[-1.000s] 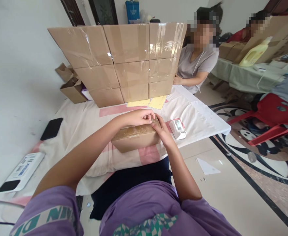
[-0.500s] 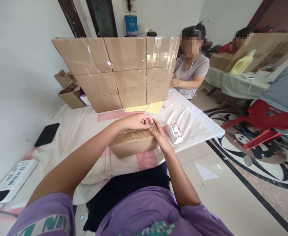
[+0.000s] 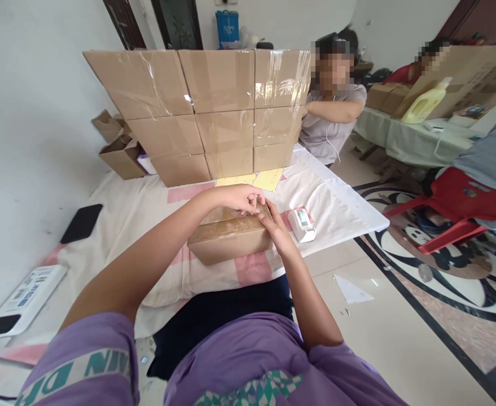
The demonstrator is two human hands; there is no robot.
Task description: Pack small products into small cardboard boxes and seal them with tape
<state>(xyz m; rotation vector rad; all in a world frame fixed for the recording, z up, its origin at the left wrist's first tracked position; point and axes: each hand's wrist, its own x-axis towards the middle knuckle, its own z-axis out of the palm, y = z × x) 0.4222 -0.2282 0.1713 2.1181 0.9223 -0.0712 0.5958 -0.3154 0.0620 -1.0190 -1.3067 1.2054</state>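
A closed cardboard box (image 3: 235,247) lies on the cloth-covered table in front of me, with shiny packing tape (image 3: 226,226) along its top. My left hand (image 3: 248,200) is over the box's far right corner, its fingers curled in a pinch at the taped surface. What sits between those fingertips is too small to make out. Against the right end of the box, my right hand (image 3: 274,225) grips with the thumb near the top edge and the fingers along the side. Just right of it stands a small white device (image 3: 302,225) with a screen.
Stacked, taped cartons (image 3: 224,135) form a wall behind the box, with yellow sheets (image 3: 268,179) at their foot. A black tablet-like slab (image 3: 82,223) and a white scale-like device (image 3: 23,299) lie left. An open carton (image 3: 123,158) stands behind. A co-worker (image 3: 332,124) is beyond the stack.
My left fingers have shifted slightly at the box's corner, while my right hand keeps its hold. The co-worker's forearm has risen beside the stack. My view has tilted slightly.
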